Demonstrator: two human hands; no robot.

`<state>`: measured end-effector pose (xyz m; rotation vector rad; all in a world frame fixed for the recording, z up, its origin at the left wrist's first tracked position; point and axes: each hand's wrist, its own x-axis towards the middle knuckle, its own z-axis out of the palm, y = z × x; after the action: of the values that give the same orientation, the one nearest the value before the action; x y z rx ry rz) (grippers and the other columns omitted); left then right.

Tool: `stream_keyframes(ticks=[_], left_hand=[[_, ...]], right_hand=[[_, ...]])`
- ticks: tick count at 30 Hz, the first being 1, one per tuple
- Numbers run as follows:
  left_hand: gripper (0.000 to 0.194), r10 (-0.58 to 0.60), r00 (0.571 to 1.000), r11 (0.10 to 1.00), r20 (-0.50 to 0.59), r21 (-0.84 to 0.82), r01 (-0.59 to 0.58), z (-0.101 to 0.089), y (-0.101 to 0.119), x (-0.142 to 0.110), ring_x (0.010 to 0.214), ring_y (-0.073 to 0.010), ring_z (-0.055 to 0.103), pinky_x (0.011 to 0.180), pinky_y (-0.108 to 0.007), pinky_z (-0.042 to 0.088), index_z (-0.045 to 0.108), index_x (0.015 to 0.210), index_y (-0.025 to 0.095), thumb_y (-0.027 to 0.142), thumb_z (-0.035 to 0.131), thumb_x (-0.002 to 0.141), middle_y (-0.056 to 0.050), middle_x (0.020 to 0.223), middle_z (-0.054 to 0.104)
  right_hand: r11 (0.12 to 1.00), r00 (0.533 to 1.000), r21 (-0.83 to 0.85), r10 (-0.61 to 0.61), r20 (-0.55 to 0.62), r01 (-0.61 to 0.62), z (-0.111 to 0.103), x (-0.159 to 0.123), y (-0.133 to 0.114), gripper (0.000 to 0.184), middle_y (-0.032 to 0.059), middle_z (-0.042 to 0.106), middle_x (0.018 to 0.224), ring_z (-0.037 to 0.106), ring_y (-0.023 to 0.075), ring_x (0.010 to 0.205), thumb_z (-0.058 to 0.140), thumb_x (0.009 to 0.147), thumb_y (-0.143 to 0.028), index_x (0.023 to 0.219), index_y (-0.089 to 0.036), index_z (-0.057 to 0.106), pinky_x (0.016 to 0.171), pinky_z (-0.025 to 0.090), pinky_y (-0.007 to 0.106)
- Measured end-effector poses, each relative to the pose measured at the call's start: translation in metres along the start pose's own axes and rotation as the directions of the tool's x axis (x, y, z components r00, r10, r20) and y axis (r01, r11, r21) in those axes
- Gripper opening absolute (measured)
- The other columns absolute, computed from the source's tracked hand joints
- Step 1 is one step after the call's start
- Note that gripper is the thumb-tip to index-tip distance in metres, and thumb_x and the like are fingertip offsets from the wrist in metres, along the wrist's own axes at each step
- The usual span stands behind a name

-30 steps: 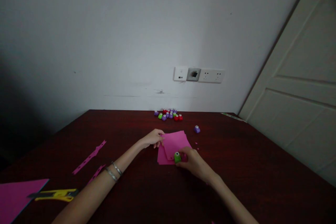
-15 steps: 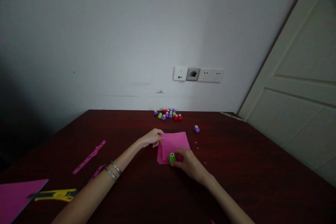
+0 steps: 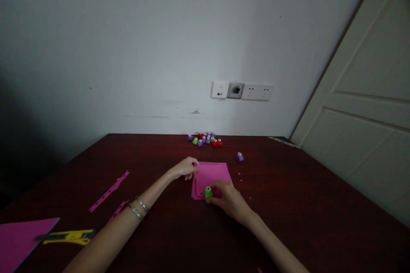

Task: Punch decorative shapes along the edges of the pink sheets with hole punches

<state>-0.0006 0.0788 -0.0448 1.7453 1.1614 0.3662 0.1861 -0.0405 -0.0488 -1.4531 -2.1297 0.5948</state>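
Observation:
Square sheets of pink paper [image 3: 209, 172] lie in a loose stack at the middle of the table. My left hand [image 3: 186, 168] pinches the stack's upper left edge between thumb and fingers. A green craft punch [image 3: 208, 193] with a white button on top sits at the near edge of the paper. My right hand [image 3: 228, 195] is closed around the punch from the right, thumb in front and fingers behind. Whether the paper's edge is inside the punch's slot I cannot tell. A small dark hole shows in the paper just left of the punch.
Several purple, red and green punches [image 3: 208, 140] cluster at the back edge, and one purple punch [image 3: 240, 157] stands apart. Punched pink strips [image 3: 109, 192], a yellow utility knife [image 3: 68, 236] and a larger pink sheet [image 3: 22, 239] lie at left. Tiny pink scraps [image 3: 241, 180] lie right of the paper.
My right hand and the green punch have shifted slightly left along the near edge of the paper. The top sheet has moved a little left and nearer. My left hand is almost still.

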Motion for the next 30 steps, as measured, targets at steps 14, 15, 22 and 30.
stream_keyframes(ticks=[14, 15, 22, 30], left_hand=[[0.015, -0.04, 0.999, 0.994, 0.022, 0.103, 0.038, -0.009, -0.009, 0.003, 0.032, -0.008, 0.048, 0.032, -0.015, 0.03, 0.046, 0.092, 0.011, 0.022, 0.046, 0.081, 0.002, 0.047, 0.059], [0.014, -0.045, 0.999, 0.994, 0.011, 0.1, 0.043, -0.011, -0.009, 0.002, 0.031, -0.0081, 0.048, 0.031, -0.015, 0.03, 0.046, 0.09, 0.011, 0.023, 0.046, 0.082, 0.002, 0.047, 0.059], [0.014, -0.071, 0.996, 0.995, -0.058, 0.069, 0.075, -0.013, -0.008, -0.002, 0.033, -0.0074, 0.049, 0.032, -0.014, 0.03, 0.046, 0.088, 0.012, 0.022, 0.05, 0.079, 0.003, 0.047, 0.057], [0.009, -0.023, 0.995, 0.997, -0.095, 0.065, 0.029, -0.005, -0.01, 0.006, 0.034, -0.0059, 0.047, 0.032, -0.014, 0.031, 0.051, 0.069, 0.012, 0.017, 0.049, 0.076, 0.003, 0.047, 0.056]], right_hand=[[1.0, 1.0, 0.005, -0.012, 0.012, 0.012, -0.007, 0.001, 0.014, 0.036, 0.0034, 0.06, 0.095, 0.057, 0.0184, 0.084, 0.068, 0.068, -0.034, 0.101, -0.021, 0.063, 0.076, 0.042, 0.026], [1.0, 1.0, 0.008, -0.022, 0.014, 0.022, -0.009, 0.001, 0.015, 0.035, 0.0032, 0.06, 0.095, 0.057, 0.0179, 0.083, 0.068, 0.068, -0.034, 0.1, -0.021, 0.063, 0.075, 0.042, 0.026], [0.999, 0.999, 0.026, -0.027, 0.022, 0.027, -0.011, -0.001, 0.016, 0.031, 0.0032, 0.06, 0.091, 0.058, 0.0173, 0.081, 0.068, 0.068, -0.031, 0.097, -0.02, 0.064, 0.073, 0.042, 0.025], [0.999, 0.998, -0.019, -0.037, 0.057, 0.038, -0.008, -0.003, 0.008, 0.036, 0.0025, 0.059, 0.094, 0.057, 0.0177, 0.083, 0.067, 0.07, -0.032, 0.105, -0.025, 0.062, 0.073, 0.042, 0.025]])
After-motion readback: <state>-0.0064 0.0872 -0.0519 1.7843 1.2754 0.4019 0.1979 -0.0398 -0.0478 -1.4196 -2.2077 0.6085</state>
